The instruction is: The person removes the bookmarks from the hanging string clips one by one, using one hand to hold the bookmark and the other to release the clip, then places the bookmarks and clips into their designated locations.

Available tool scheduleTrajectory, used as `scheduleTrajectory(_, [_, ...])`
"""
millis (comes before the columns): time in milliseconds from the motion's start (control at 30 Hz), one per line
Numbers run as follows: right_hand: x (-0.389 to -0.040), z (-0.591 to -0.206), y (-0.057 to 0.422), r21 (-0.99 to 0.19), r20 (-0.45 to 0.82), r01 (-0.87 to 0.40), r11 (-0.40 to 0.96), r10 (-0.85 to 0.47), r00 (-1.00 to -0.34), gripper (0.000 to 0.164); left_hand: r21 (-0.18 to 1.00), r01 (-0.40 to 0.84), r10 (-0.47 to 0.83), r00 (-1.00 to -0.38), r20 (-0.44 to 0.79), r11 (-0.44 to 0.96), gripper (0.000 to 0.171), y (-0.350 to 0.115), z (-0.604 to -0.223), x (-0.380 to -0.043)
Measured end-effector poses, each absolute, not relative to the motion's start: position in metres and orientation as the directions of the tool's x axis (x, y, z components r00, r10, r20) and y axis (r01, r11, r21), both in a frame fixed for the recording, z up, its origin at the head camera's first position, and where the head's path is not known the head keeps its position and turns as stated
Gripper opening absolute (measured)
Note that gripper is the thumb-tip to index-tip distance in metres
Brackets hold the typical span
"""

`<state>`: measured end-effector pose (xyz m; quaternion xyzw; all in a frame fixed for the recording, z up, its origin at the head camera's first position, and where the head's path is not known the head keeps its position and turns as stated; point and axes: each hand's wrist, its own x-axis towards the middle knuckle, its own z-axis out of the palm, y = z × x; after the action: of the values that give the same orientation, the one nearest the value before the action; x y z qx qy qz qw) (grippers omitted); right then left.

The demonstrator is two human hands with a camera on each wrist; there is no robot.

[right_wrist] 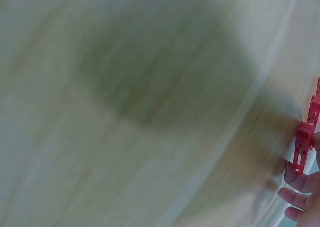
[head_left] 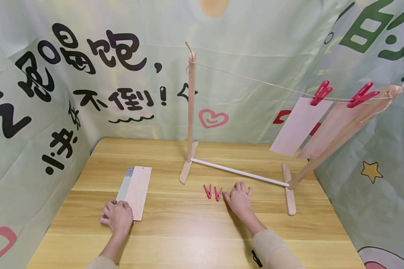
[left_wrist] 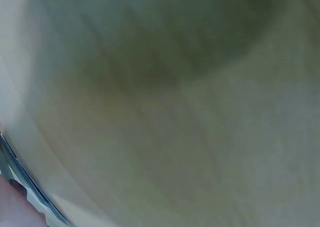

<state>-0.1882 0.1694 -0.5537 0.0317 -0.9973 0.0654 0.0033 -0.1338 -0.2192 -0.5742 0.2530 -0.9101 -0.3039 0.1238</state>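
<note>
On the left of the table, my left hand (head_left: pixel 119 217) grips the near end of a pale pink card (head_left: pixel 139 190). Beneath that card's left side, a pale blue strip (head_left: pixel 123 188) with a patterned top shows. My right hand (head_left: pixel 239 201) is lowered to the table, its thumb and index finger at a red clothespin (right_wrist: pixel 302 144), mostly covered from above. Two more red clothespins, one left (head_left: pixel 207 191) and one nearer the hand (head_left: pixel 218 193), lie beside it. In the left wrist view, only a finger (left_wrist: pixel 19 207) and sheet edges show at the lower left.
Behind the hands stands a wooden drying rack with a left post (head_left: pixel 191 112), a right post (head_left: pixel 340 142) and a white bottom rod (head_left: pixel 239 172). Its string (head_left: pixel 245 77) bears a white card (head_left: pixel 299 127) and a pink card (head_left: pixel 333 127), each hung by a red clothespin.
</note>
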Motion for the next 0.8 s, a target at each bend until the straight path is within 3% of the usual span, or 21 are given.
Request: scheduleTrajectory(800, [-0.1949, -0.5539, 0.1602, -0.086, 0.013, -0.005, 0.996, -0.004, -1.0, 0.065, 0.473, -0.392, -0.467, -0.883, 0.047, 0.789, 0.033, -0.2237, -0.5728, -0.1333])
